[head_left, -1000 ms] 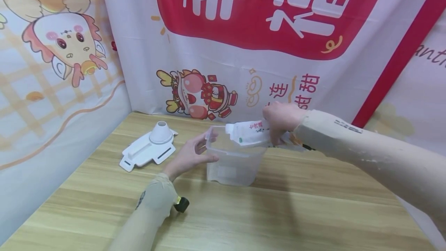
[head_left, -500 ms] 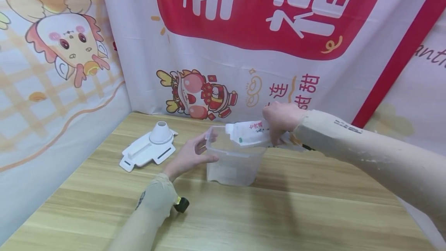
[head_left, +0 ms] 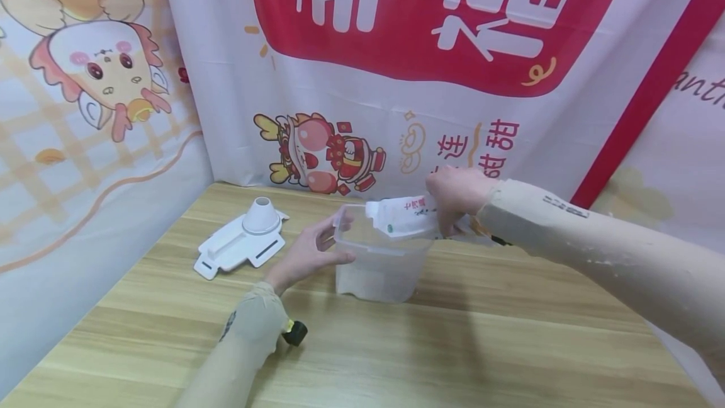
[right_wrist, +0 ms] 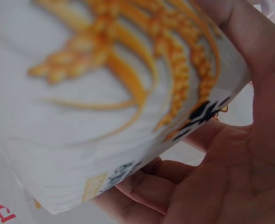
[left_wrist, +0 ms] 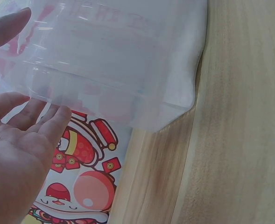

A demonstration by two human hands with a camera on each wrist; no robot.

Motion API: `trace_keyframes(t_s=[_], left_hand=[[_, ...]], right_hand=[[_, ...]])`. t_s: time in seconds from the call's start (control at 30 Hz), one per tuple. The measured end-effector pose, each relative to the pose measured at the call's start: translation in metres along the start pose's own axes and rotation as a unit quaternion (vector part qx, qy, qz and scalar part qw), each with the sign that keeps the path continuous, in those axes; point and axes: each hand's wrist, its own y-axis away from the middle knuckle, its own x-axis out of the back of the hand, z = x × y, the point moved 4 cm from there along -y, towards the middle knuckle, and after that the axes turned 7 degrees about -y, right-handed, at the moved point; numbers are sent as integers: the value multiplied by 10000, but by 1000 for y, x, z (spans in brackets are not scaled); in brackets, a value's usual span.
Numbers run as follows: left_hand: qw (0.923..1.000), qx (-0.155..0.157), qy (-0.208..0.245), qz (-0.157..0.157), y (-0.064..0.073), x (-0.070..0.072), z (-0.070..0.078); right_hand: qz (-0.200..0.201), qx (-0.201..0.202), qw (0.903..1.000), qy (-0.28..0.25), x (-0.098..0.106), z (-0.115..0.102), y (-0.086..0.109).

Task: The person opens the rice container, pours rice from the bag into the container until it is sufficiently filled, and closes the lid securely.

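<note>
A clear plastic container point(head_left: 381, 277) stands upright on the table. My left hand point(head_left: 308, 254) holds its left side near the rim, thumb at the front and fingers round the far side. In the left wrist view a whitish mass shows through the container's lower part point(left_wrist: 186, 70). My right hand point(head_left: 457, 194) grips a white rice bag point(head_left: 403, 216), tipped sideways with its left end over the container's opening. Golden grain ears and dark lettering are printed on the bag point(right_wrist: 128, 93) in the right wrist view. The bag's mouth cannot be seen clearly.
To the left lies a white plastic lid point(head_left: 229, 249) with a cone-shaped cup point(head_left: 262, 214) on it. A printed cloth point(head_left: 238, 80) hangs along the back edge of the wooden table point(head_left: 362, 357). Another printed cloth point(head_left: 107, 175) hangs at the left.
Both hands, the rice bag and the container keep their places. The lower part of the container looks somewhat whiter than a second ago.
</note>
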Motion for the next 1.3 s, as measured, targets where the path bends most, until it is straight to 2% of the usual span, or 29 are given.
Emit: trace_keyframes(t_s=[0.67, 1.3], left_hand=[[10000, -38, -35, 25, 0, 1, 0], [9998, 41, -206, 7, 1, 0, -1]], right_hand=[[142, 127, 9997, 120, 0, -4, 3], [70, 79, 9999, -86, -2, -2, 1]])
